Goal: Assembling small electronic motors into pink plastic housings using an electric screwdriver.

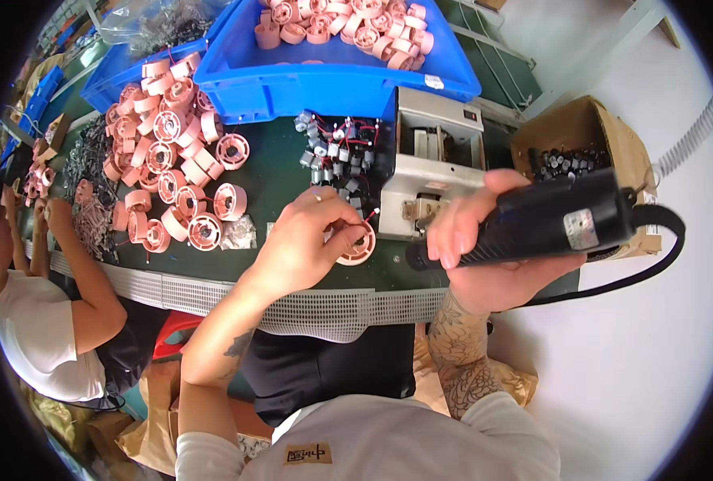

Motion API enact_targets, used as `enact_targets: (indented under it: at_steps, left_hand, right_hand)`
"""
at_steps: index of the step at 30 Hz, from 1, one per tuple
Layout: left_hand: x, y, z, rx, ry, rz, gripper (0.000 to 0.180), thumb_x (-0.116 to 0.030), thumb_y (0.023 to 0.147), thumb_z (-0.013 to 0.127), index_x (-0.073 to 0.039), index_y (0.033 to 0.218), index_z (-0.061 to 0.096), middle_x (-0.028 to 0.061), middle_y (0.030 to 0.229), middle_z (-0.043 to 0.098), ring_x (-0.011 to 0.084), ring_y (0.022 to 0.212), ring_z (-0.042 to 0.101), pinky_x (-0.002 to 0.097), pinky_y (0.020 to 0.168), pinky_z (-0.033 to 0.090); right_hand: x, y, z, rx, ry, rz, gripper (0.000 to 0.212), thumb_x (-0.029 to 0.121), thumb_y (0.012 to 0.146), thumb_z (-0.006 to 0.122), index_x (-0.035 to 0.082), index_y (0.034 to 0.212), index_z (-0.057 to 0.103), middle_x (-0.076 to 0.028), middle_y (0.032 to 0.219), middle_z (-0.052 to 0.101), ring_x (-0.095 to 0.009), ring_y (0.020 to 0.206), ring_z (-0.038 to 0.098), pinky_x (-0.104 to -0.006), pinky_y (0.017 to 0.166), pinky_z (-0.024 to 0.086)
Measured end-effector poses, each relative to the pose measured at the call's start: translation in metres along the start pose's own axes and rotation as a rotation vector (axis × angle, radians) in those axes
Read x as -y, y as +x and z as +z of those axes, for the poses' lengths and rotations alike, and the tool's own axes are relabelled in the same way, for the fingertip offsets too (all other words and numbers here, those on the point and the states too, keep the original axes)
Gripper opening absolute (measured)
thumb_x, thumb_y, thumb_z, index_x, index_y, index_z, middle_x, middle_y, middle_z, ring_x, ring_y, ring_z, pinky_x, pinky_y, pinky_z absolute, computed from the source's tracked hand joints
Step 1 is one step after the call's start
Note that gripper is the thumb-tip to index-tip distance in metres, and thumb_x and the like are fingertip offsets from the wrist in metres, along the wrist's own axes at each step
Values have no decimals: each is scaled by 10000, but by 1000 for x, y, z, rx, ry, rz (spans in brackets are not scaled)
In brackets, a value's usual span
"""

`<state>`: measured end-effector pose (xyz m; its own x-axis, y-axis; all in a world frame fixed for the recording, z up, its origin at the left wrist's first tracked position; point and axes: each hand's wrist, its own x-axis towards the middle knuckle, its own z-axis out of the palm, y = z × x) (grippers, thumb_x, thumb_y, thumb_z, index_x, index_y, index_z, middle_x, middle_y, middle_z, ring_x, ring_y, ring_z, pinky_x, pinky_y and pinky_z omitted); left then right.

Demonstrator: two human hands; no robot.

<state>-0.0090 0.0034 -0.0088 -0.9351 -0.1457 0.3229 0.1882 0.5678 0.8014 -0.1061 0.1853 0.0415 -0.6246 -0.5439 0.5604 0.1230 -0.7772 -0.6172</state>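
My left hand (312, 236) is closed at the table's front, its thumb and fingers pinching a round pink plastic housing (359, 253). A thin red wire with a small white connector (374, 214) sticks up beside those fingertips. My right hand (488, 276) wraps around a black electric screwdriver (545, 218), held nearly level to the right of the housing. Its narrow end points left toward the housing and stays apart from it. Behind my left hand lie several small silver motors (336, 152) with red and black wires. Part of the housing is hidden by my fingers.
Many pink housings (168, 126) are heaped at left, beside dark small parts (92, 172). A blue bin (292, 90) holds more housings. A pale metal box-shaped device (424, 172) stands behind the screwdriver, with a cardboard box (625, 148) at right. A co-worker (44, 329) sits at far left.
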Motion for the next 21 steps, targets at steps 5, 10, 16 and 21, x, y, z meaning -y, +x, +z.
enact_targets:
  at_steps: [5,10,16,21]
  left_hand:
    - [-7,-15,24,-245,-45,-84,100,-16,780,713,3,828,627,86,764,559,241,687,553,340,616,457]
    - [-1,-22,26,-318,85,-75,115,-17,763,712,-11,821,613,85,755,543,253,705,524,364,638,432]
    - [2,-28,34,-331,193,-25,155,-26,767,713,-12,863,591,105,803,540,277,736,519,372,670,437]
    - [3,-28,37,-333,-124,-289,276,-49,796,713,10,998,535,132,933,549,260,771,571,363,697,474]
  right_hand:
    - [-5,11,7,59,38,61,1138,912,698,360,-16,1356,400,-136,744,580,-235,607,539,-372,568,450]
    - [-12,14,15,62,-68,50,1090,893,750,297,0,1365,408,-133,722,565,-233,583,507,-376,537,437]
    - [-24,17,12,85,-76,18,1121,913,731,263,-12,1345,419,-128,699,558,-228,532,496,-354,502,436]
    - [-36,18,13,52,-107,49,1125,915,732,228,-19,1331,414,-123,698,557,-222,529,506,-343,506,444]
